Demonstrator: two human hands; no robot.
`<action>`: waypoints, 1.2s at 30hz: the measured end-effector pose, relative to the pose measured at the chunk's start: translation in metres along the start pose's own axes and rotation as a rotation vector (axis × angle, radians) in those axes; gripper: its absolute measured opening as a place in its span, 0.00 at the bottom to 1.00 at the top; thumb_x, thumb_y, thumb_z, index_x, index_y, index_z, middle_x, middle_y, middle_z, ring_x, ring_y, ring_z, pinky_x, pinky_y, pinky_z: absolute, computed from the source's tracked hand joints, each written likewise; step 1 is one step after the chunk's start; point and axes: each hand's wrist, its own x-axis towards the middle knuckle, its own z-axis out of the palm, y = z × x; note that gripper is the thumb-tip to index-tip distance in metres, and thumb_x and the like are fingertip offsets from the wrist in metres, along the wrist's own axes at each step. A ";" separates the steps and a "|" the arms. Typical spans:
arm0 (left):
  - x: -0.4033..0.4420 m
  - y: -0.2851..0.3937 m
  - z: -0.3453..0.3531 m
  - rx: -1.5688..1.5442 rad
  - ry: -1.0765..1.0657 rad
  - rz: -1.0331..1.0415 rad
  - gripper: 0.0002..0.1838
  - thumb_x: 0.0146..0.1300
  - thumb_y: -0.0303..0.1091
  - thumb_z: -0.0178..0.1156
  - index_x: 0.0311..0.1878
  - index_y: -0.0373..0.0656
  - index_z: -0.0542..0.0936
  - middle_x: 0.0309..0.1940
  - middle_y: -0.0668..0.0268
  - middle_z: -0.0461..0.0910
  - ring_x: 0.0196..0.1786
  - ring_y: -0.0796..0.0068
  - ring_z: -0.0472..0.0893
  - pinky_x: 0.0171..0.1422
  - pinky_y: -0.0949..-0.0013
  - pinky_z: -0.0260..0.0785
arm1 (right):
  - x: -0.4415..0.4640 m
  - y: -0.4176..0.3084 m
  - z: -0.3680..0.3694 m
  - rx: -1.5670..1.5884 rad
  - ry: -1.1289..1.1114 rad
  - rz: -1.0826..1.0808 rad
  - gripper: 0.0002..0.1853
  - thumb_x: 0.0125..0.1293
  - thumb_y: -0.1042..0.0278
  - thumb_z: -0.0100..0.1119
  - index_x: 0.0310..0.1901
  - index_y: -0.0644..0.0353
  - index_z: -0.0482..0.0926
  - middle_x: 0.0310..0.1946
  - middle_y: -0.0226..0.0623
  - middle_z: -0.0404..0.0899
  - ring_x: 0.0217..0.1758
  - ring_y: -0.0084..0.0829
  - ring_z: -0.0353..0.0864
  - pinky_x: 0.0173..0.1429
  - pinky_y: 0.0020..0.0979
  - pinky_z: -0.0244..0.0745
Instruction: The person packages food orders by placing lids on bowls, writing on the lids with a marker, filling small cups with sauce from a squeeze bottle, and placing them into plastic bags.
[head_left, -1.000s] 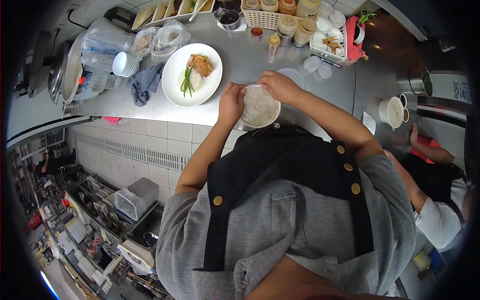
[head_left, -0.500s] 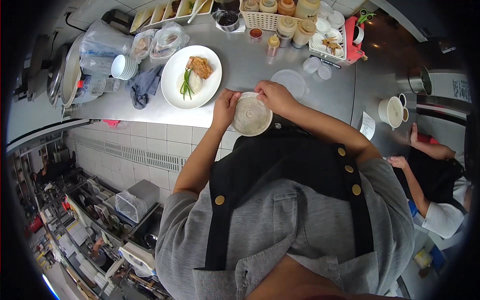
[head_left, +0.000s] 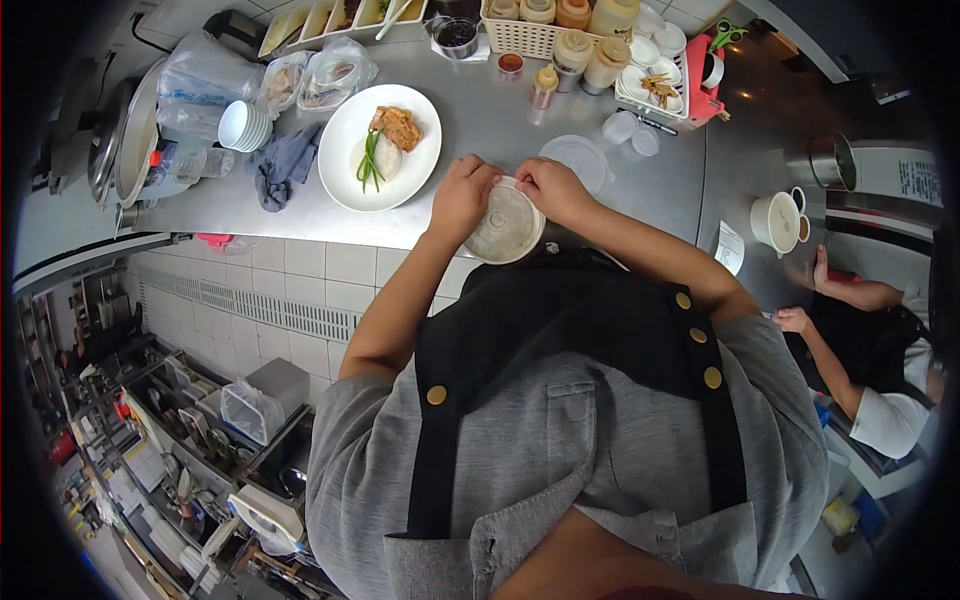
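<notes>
At the counter's near edge, in front of my apron, both hands grip a round tub with a translucent lid (head_left: 505,230). My left hand (head_left: 466,200) is closed on its upper left rim, fingertips near the far side. Closed at the upper right rim is my right hand (head_left: 553,192), its thumb and fingers pinching the edge. What the tub contains looks pale and cannot be made out. Just beyond my right hand lies a clear round lid (head_left: 577,160). A white plate (head_left: 333,180) with rice, green beans and a browned piece of meat stands to the left.
Sauce bottles (head_left: 573,55) and a white basket (head_left: 520,38) line the back. White bowls (head_left: 243,126), a grey cloth (head_left: 283,170) and plastic bags (head_left: 205,82) sit at left. A paper slip (head_left: 730,248) and white tub (head_left: 775,222) are at right, near another person's hands (head_left: 795,320).
My left hand has shifted up and right along the rim, its fingers now closer to my right hand. The tub has turned or tilted slightly in my grip. The view has moved a little.
</notes>
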 end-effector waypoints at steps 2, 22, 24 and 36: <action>0.000 0.000 0.001 0.001 0.009 0.000 0.07 0.67 0.33 0.60 0.43 0.45 0.85 0.37 0.61 0.77 0.45 0.54 0.77 0.52 0.56 0.70 | -0.004 0.003 -0.003 0.123 -0.068 0.073 0.10 0.57 0.70 0.68 0.40 0.64 0.82 0.37 0.45 0.85 0.42 0.43 0.85 0.48 0.40 0.79; -0.007 0.000 0.006 -0.123 0.068 -0.212 0.08 0.69 0.36 0.60 0.42 0.45 0.86 0.36 0.60 0.77 0.40 0.56 0.79 0.46 0.58 0.72 | -0.016 0.003 -0.005 0.178 -0.020 0.101 0.11 0.61 0.70 0.65 0.44 0.64 0.81 0.32 0.42 0.84 0.35 0.39 0.85 0.41 0.37 0.77; -0.007 -0.002 0.007 -0.064 0.095 -0.156 0.08 0.69 0.36 0.60 0.42 0.46 0.86 0.36 0.60 0.77 0.42 0.56 0.78 0.47 0.57 0.72 | -0.015 0.001 -0.007 0.125 0.011 0.043 0.11 0.62 0.69 0.64 0.45 0.63 0.81 0.32 0.42 0.84 0.35 0.40 0.84 0.41 0.38 0.77; -0.005 0.007 0.002 -0.031 0.070 -0.119 0.08 0.70 0.33 0.57 0.44 0.45 0.85 0.38 0.61 0.77 0.45 0.56 0.77 0.52 0.57 0.70 | 0.006 0.012 -0.012 0.185 -0.199 0.060 0.10 0.63 0.66 0.64 0.43 0.61 0.82 0.31 0.40 0.85 0.37 0.40 0.85 0.43 0.38 0.78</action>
